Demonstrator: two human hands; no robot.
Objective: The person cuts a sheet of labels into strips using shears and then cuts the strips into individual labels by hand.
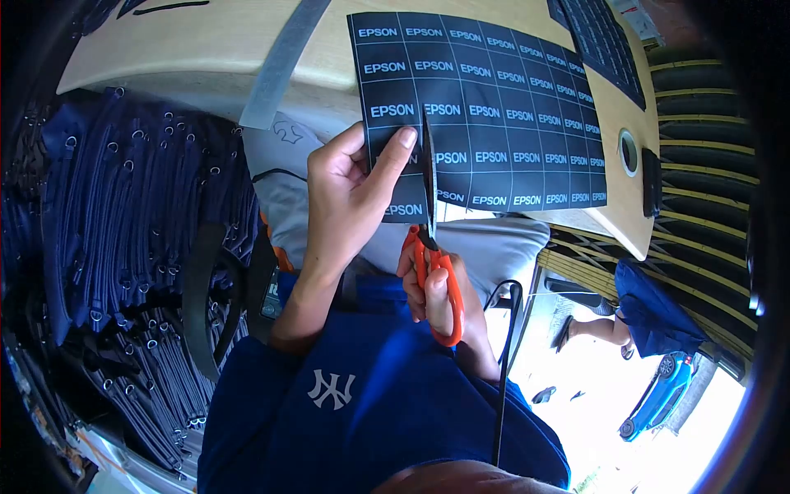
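Note:
A black sheet [527, 132] printed with rows of EPSON labels and thin white grid lines is held up over the table's edge. My left hand [350, 181] pinches its left part, thumb on top and fingers behind. My right hand [440, 288] is wrapped round the orange handles of a pair of scissors [448, 317]. The blades point away from me and lie along the line between the first and second label columns. A slit runs up from the sheet's near edge to the blades. The fingertips of my left hand behind the sheet are hidden.
A wooden table [214, 45] lies ahead, with a grey strip [284, 62] over its edge. Another dark printed sheet [605, 45] and a tape roll [628, 152] lie at the right. Bundles of dark straps with metal rings [140, 189] hang at left. A person's leg [597, 329] shows at right.

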